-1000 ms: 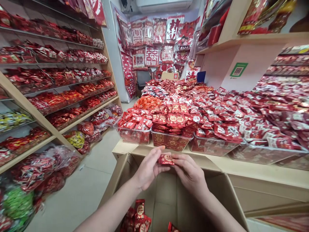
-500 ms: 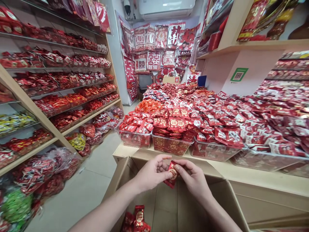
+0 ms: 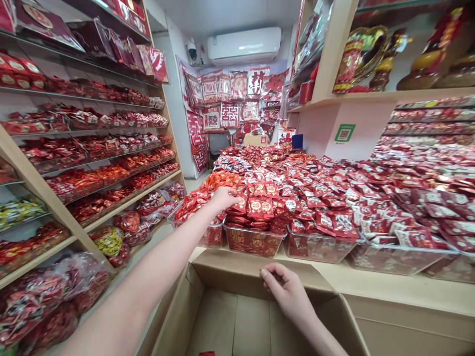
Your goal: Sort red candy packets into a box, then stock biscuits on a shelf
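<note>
My left hand (image 3: 224,198) is stretched out over the clear bins, its fingers bent down on a red candy packet (image 3: 240,203) with a gold round print at the left edge of a heap of such packets (image 3: 260,206). Its fingertips are partly hidden. My right hand (image 3: 285,288) hovers above the open cardboard box (image 3: 218,269), fingers curled and thumb against the index finger, with nothing visible in it. A bit of a red packet (image 3: 207,353) shows inside the box at the bottom edge of the view.
Clear plastic bins (image 3: 256,241) heaped with red packets line the wooden counter (image 3: 371,277) behind the box. Shelves of packets (image 3: 85,153) rise on the left, with filled plastic bags (image 3: 55,296) on the floor. A wooden shelf (image 3: 371,99) overhangs the right.
Both hands held one red packet over the box; they have parted. My left hand has moved forward to the bin, while my right hand stays over the box without the packet. The view has tilted up.
</note>
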The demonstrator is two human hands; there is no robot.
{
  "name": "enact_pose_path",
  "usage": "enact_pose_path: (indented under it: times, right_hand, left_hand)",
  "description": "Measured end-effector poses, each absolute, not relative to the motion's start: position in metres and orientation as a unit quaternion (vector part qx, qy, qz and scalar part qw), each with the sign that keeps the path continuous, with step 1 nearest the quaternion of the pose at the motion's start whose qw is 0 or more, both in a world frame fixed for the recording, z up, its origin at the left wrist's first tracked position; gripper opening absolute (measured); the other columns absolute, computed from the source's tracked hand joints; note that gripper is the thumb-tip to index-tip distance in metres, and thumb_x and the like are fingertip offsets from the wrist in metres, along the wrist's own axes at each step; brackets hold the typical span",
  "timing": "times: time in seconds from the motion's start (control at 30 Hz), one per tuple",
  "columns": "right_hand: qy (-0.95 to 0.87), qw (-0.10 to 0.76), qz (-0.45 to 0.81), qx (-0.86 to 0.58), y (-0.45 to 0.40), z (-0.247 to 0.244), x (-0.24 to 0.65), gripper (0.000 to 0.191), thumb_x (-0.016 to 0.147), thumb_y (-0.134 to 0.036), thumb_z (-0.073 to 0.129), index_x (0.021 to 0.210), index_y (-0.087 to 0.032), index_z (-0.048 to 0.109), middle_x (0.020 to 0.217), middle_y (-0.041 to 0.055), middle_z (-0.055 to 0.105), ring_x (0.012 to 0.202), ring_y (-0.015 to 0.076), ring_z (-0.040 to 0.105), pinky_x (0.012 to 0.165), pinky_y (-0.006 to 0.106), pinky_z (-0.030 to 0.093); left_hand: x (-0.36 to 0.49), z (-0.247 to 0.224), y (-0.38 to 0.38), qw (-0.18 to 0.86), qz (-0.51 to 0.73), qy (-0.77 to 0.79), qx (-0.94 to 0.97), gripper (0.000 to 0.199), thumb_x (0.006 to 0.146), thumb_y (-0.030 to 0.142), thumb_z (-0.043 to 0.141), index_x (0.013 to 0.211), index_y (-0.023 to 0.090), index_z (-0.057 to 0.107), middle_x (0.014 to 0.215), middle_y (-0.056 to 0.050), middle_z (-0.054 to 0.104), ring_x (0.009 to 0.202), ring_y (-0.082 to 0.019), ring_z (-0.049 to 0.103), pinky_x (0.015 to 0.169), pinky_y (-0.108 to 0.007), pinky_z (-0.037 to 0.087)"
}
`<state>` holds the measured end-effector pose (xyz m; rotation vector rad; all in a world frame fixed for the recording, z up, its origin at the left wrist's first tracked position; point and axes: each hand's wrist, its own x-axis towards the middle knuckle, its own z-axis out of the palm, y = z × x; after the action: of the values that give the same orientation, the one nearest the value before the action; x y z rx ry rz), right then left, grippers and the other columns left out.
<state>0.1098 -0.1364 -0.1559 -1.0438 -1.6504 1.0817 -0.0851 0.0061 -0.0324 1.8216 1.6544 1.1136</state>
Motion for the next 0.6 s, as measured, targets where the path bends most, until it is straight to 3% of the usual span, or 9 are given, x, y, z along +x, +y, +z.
enact_pose_path:
  times: [0.37, 0.53, 0.6]
  right_hand:
    - [-0.739, 0.395, 0.338, -0.429, -0.139, -0.150, 0.105, 0.025, 0.081, -0.034, 0.042, 0.071, -0.017, 0.057, 0.063, 0.0022, 0.056, 0.058, 0.0138, 0.050, 0.053, 0.022, 0.037]
    - [-0.780, 0.361, 0.304, -0.410, -0.141, -0.150, 0.103, 0.021, 0.081, -0.027, 0.043, 0.073, -0.018, 0.060, 0.067, 0.0023, 0.058, 0.060, 0.0135, 0.052, 0.057, 0.023, 0.039]
    - [-0.800, 0.305, 0.342, -0.386, -0.147, -0.154, 0.098, 0.017, 0.078, -0.025, 0.047, 0.071, -0.019, 0.061, 0.066, 0.0007, 0.059, 0.058, 0.0126, 0.053, 0.054, 0.022, 0.040]
  left_hand:
    - [-0.085, -0.041, 0.017, 0.159, 0.400, 0.611, 0.665, 0.024, 0.052, 0.027, 0.071, 0.063, 0.010, 0.059, 0.052, 0.000, 0.055, 0.049, -0.010, 0.046, 0.051, -0.023, 0.034]
    - [-0.067, -0.032, -0.040, 0.110, 0.444, 0.568, 0.684, 0.023, 0.073, 0.031, 0.053, 0.086, 0.013, 0.058, 0.061, 0.000, 0.053, 0.057, -0.012, 0.047, 0.055, -0.024, 0.035]
    - [-0.059, -0.047, -0.081, 0.123, 0.438, 0.527, 0.718, 0.018, 0.077, 0.031, 0.047, 0.082, 0.017, 0.058, 0.069, -0.001, 0.058, 0.063, -0.013, 0.051, 0.061, -0.023, 0.038]
